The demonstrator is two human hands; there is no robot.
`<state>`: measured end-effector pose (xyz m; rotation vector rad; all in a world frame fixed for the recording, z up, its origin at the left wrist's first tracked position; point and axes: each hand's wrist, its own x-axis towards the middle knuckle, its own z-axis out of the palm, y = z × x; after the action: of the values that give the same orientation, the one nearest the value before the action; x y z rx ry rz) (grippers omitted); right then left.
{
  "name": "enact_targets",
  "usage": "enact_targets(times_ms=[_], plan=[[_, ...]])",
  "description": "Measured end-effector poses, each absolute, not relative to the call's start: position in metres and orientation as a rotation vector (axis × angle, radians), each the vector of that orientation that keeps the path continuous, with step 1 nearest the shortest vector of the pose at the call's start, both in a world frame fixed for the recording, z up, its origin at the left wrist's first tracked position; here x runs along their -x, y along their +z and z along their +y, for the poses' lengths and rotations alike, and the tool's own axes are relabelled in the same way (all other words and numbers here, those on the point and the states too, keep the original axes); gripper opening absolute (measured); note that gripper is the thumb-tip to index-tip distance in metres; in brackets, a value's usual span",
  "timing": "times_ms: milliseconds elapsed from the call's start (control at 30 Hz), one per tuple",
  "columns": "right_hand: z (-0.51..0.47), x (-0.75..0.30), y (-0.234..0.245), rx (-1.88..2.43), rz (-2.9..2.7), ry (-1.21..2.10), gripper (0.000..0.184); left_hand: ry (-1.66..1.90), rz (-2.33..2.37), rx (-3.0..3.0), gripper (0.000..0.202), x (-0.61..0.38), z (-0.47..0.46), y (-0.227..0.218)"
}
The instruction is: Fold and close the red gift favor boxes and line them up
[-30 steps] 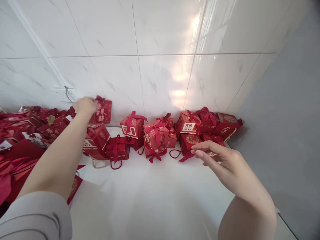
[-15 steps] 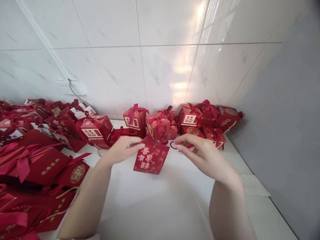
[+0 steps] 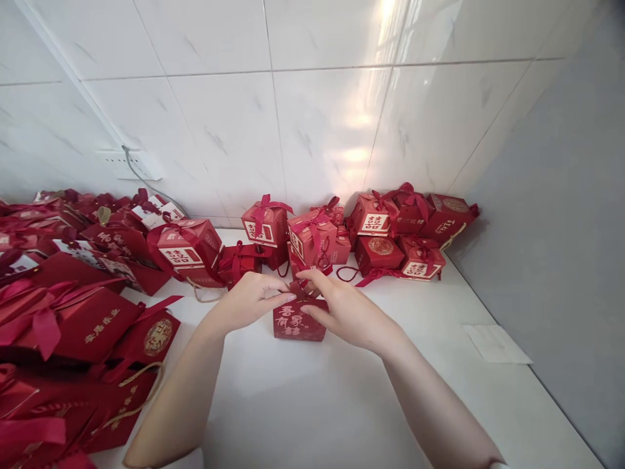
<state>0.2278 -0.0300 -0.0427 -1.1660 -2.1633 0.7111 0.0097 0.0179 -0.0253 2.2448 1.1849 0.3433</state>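
A small red gift box (image 3: 297, 329) with pale characters on its front stands upright on the white table in front of me. My left hand (image 3: 251, 301) has its thumb and fingers closed on the upper left part of the box, at the top flap. From the right, my right hand (image 3: 344, 314) reaches round the box top, thumb against the front and index finger behind the flap. The far side of the box and some fingertips are hidden. Just behind it are a red gift box with a ribbon bow (image 3: 312, 238) and a dark red cord loop (image 3: 347, 273).
Many red gift boxes and bags (image 3: 92, 319) crowd the left side. More red boxes (image 3: 375, 215) stand stacked along the tiled wall. A white slip of paper (image 3: 497, 344) lies by the right edge, beside a grey panel (image 3: 547, 228). A wall socket (image 3: 129, 164) has a cable.
The box, tilted in my left hand before, now stands upright on the table. My right hand has moved left from near the cord loop to the box top.
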Motion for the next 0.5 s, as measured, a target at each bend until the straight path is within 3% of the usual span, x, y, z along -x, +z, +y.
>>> enact_targets(times_ms=[167,500], plan=[[-0.024,-0.222,-0.047,1.097,-2.176,0.593,0.044,0.326,1.106,-2.217,0.023,-0.017,0.017,-0.035],[-0.016,-0.223,-0.051,0.892,-2.288,0.450,0.042,0.358,1.149,-2.354,0.017,-0.030,0.020,-0.057]])
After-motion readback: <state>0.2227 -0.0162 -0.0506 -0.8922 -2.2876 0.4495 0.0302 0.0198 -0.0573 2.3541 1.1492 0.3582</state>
